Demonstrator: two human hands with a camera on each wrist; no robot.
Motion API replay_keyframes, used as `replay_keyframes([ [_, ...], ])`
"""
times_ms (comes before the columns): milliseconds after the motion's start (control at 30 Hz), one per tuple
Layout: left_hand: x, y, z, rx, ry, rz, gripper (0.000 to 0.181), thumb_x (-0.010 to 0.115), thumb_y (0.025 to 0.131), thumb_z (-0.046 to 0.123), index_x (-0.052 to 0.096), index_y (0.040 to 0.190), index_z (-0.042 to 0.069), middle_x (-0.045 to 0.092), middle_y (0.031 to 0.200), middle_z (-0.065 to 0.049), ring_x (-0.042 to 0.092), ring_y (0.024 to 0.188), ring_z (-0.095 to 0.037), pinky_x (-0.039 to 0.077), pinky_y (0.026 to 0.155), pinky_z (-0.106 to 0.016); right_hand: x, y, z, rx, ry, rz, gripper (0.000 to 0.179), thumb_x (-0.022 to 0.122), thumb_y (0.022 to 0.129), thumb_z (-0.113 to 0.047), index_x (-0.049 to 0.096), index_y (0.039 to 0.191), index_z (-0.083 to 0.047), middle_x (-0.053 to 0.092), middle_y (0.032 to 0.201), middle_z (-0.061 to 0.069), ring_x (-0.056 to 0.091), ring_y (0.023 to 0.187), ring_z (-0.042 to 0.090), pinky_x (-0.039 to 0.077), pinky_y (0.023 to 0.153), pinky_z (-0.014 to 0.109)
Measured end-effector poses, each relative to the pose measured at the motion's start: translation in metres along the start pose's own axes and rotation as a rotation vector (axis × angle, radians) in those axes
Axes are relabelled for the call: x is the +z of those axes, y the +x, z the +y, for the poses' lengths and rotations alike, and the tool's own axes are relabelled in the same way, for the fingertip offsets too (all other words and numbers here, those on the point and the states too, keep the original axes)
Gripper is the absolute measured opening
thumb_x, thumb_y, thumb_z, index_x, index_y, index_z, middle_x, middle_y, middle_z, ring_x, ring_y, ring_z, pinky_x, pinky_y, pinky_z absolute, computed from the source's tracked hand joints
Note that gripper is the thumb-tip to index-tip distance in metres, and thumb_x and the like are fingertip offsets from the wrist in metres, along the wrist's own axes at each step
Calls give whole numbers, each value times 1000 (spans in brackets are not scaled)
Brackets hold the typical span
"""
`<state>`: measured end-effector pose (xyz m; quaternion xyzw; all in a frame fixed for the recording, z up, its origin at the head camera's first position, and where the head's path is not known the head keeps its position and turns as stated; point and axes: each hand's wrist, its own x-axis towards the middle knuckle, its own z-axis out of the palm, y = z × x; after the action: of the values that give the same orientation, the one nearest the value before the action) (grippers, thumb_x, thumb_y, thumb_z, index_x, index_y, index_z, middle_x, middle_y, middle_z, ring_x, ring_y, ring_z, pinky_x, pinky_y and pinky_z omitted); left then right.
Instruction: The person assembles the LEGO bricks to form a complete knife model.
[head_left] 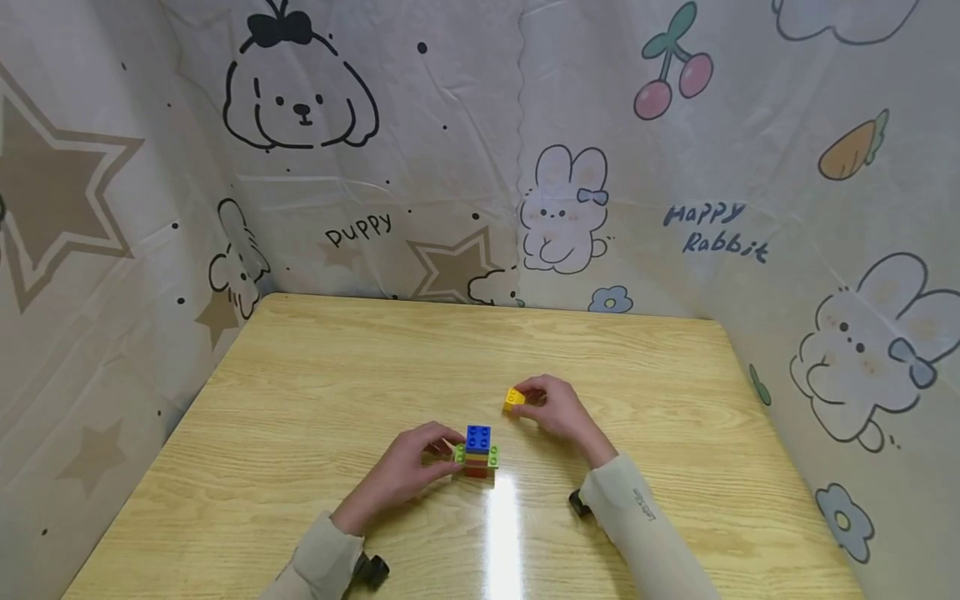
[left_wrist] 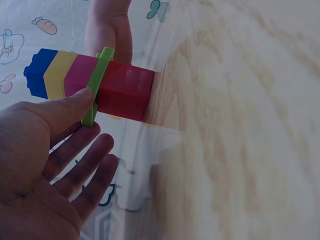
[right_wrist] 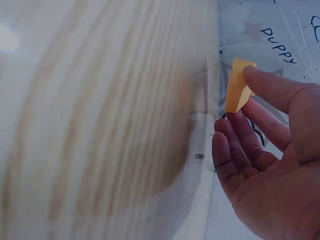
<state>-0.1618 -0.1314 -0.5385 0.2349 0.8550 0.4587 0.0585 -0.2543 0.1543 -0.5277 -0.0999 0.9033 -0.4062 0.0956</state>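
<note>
Stood on a pale wood table (head_left: 315, 392), walled in on three sides by a cartoon-print sheet (head_left: 450, 150). Near the front edge, mid-table, rose a small brick stack (head_left: 477, 451): blue on top, then yellow, pink, a thin green plate and red at the base. Steadied by the left hand (head_left: 416, 462), thumb pressed on the plate's end, the other fingers straight and spread beside the stack, curled round nothing. Just behind and to the right, lifted a yellow brick (head_left: 513, 399), pinched between thumb and fingertips of the right hand (head_left: 555, 410). Judged light, rigid and smooth-sided, hardly fragile, though liable to topple or split at a joint if pushed high up. Best taken low, across opposite flat sides of the red base; the brick by its side walls, studs left free.
</note>
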Motion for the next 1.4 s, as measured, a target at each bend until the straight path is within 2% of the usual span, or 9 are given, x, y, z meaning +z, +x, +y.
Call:
replay_keyframes([
  [200,0,1,-1,6,2,2,32,79,93,22,70,124,19,71,116,3,70,100,-17,60,91,-32,-2,-8,-11,-20,31,5,30,81,92,-20,75,120,-11,71,114,3,64,101,19,59,93,38],
  [567,-1,-1,-1,5,-11,6,32,79,94,20,70,124,20,71,118,3,70,100,-17,60,92,-32,-4,-24,-32,-123,107,-13,31,81,92,-21,74,120,-8,70,110,3,65,95,15,59,89,33],
  [733,-1,-1,-1,1,-11,5,31,78,94,20,70,124,20,71,118,3,70,101,-16,60,92,-32,-6,-34,-41,-183,136,-25,31,80,93,-21,73,121,-8,70,110,3,66,96,16,59,94,42],
  [867,-1,0,-1,10,-10,7,31,78,94,20,70,124,19,71,118,2,70,100,-16,60,92,-32,-8,-41,-49,-261,156,-28,33,78,94,-23,72,123,-8,70,112,4,66,97,16,57,97,52],
  [967,-1,1,-1,18,-13,9,31,78,94,21,70,124,19,71,118,1,70,100,-17,60,92,-32,-8,-46,-54,-316,147,-34,33,77,95,-25,72,123,-9,70,112,3,66,98,15,57,97,55],
  [1200,-2,1,0,34,-21,7,31,78,94,20,70,124,18,72,118,-1,71,100,-19,60,92,-34,-8,-58,-68,-370,77,-35,32,79,94,-27,74,123,-15,69,110,-4,66,98,13,59,93,35],
  [1400,-2,1,0,34,-25,1,31,78,94,19,70,124,18,71,118,0,71,101,-19,60,92,-34,-7,-65,-74,-407,54,-43,31,80,92,-24,75,121,-16,69,107,-4,66,97,17,58,90,34],
])
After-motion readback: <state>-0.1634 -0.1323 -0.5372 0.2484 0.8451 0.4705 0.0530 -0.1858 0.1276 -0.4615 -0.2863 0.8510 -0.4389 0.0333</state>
